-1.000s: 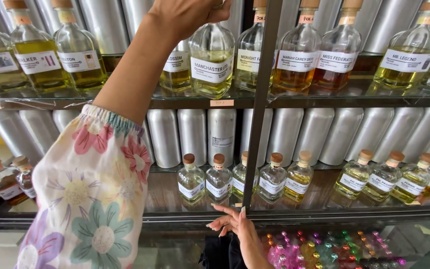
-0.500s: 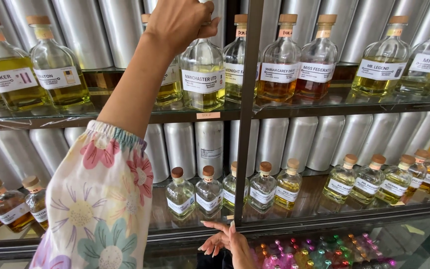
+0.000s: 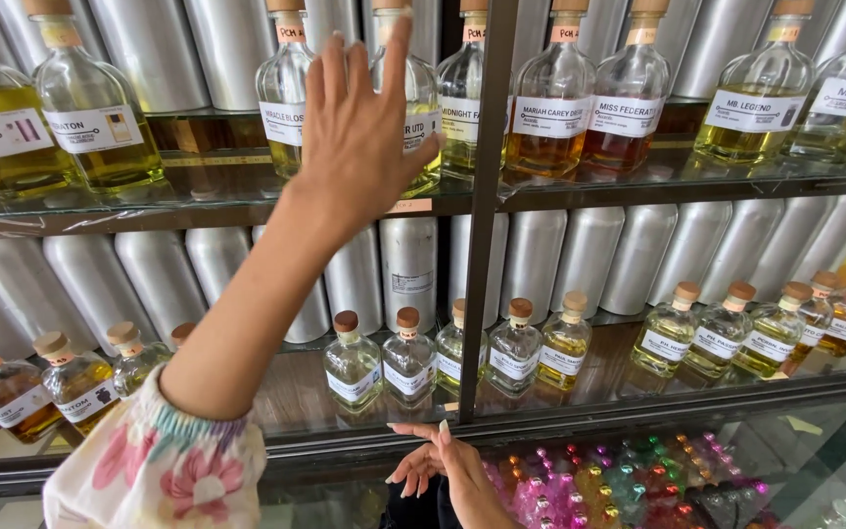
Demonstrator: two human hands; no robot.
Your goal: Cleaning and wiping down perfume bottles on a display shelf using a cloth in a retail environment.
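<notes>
Glass shelves (image 3: 638,186) held rows of labelled bottles before silver cans. With fingers spread wide and holding nothing, the left hand (image 3: 359,127) hovered just in front of a big bottle (image 3: 413,98) left of the post (image 3: 487,211). That bottle looked heavy, slick and breakable, best gripped round its body; below the shelves, the right hand (image 3: 438,460) hung loosely open, empty.

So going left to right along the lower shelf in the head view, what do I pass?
Amber cork-topped bottles → floral sleeve → five small clear bottles → pale yellow small bottles.
</notes>
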